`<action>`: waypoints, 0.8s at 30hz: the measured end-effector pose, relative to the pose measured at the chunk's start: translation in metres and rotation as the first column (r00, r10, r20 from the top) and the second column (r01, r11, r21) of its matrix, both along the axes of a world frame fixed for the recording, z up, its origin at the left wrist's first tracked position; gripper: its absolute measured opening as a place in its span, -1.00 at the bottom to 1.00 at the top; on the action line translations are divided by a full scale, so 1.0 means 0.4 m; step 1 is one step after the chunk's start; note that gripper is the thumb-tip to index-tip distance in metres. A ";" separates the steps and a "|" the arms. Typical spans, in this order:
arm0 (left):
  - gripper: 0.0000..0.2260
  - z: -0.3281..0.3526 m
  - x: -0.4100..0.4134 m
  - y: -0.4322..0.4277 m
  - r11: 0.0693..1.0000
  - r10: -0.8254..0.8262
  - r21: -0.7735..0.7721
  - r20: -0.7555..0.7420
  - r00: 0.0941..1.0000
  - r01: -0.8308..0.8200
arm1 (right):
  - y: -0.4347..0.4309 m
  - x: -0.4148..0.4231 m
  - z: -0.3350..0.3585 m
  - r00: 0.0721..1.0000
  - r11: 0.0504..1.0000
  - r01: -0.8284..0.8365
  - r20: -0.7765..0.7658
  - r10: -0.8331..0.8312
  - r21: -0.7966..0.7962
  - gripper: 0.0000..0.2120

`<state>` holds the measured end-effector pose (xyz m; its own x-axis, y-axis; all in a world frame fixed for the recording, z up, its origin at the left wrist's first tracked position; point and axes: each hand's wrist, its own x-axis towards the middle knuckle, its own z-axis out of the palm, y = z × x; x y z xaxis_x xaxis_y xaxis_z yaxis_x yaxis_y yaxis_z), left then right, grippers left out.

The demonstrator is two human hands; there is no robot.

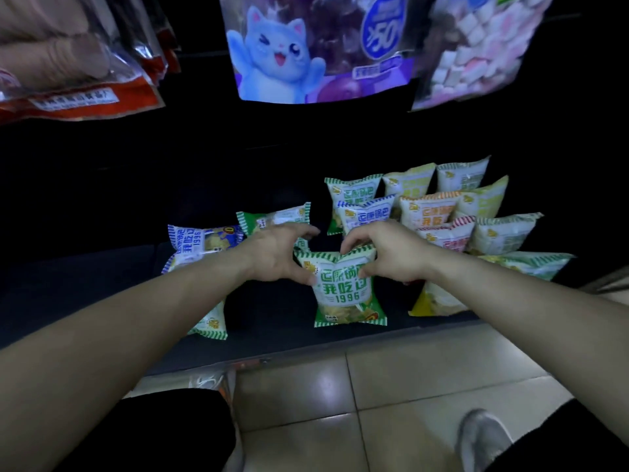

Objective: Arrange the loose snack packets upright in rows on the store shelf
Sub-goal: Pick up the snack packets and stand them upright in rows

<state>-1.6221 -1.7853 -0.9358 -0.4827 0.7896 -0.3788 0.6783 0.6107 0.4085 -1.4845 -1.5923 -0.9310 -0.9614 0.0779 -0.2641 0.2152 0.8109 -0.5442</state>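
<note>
Green packet [343, 294] is standing upright at the front middle of the shelf [102, 284], long axis vertical, printed face toward the camera, lying straight ahead of both hands and between them. Right hand [388, 258] is sitting closer on it: fingers curling over the top seam, thumb pressing on the front face, so it is pinching the packet's upper right. Left hand [277, 255] is flanking the upper left corner, thumb lying along the left edge, fingers arching loosely above and behind. Whether they are closing on the back is not showing, so I cannot tell if it is gripping or only steadying. Standing rows [439, 212] are filling the shelf to the right and behind. Yellow packet [432, 303] is lying tipped at the right front, a dark gap showing between it and the green one. Blue packet [204, 243] is lying flat to the left, beyond the left forearm. Judgement: the coming move is looking like a short slide right or back into line with the rows, right hand leading, base staying flat
</note>
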 end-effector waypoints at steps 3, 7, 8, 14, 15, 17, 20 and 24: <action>-0.17 -0.002 0.041 0.052 0.999 -0.034 -0.015 0.055 0.998 0.035 | 0.015 0.038 0.014 0.999 0.999 0.019 -0.027 -0.020 -0.026 -0.59; -0.31 -0.005 0.081 0.106 0.999 -0.053 0.014 0.043 0.998 0.052 | 0.064 0.082 0.008 0.995 0.995 0.089 -0.047 -0.091 -0.045 -0.57; -0.32 -0.005 0.087 0.120 0.999 -0.048 0.021 0.029 0.998 0.048 | 0.076 0.091 0.005 0.993 0.994 0.104 -0.049 -0.106 -0.045 -0.57; -0.30 -0.035 0.097 0.198 1.000 0.020 -0.006 -0.069 0.997 -0.021 | 0.178 0.148 -0.004 0.985 0.974 0.173 -0.055 -0.166 0.147 -0.34; -0.30 -0.047 0.093 0.207 0.999 0.040 -0.020 -0.080 0.996 -0.041 | 0.204 0.160 -0.006 0.982 0.964 0.187 -0.041 -0.183 0.190 -0.34; -0.29 -0.076 0.083 0.224 0.996 0.070 -0.050 -0.121 0.990 -0.077 | 0.254 0.185 -0.011 0.972 0.945 0.230 -0.008 -0.235 0.231 -0.36; -0.31 -0.123 0.073 0.255 0.989 0.108 -0.079 -0.159 0.981 -0.121 | 0.314 0.223 -0.021 0.946 0.922 0.302 0.046 -0.322 0.242 -0.32; -0.34 -0.183 0.071 0.306 0.977 0.176 -0.085 -0.197 0.965 -0.195 | 0.368 0.253 -0.035 0.919 0.900 0.366 0.063 -0.390 0.239 -0.26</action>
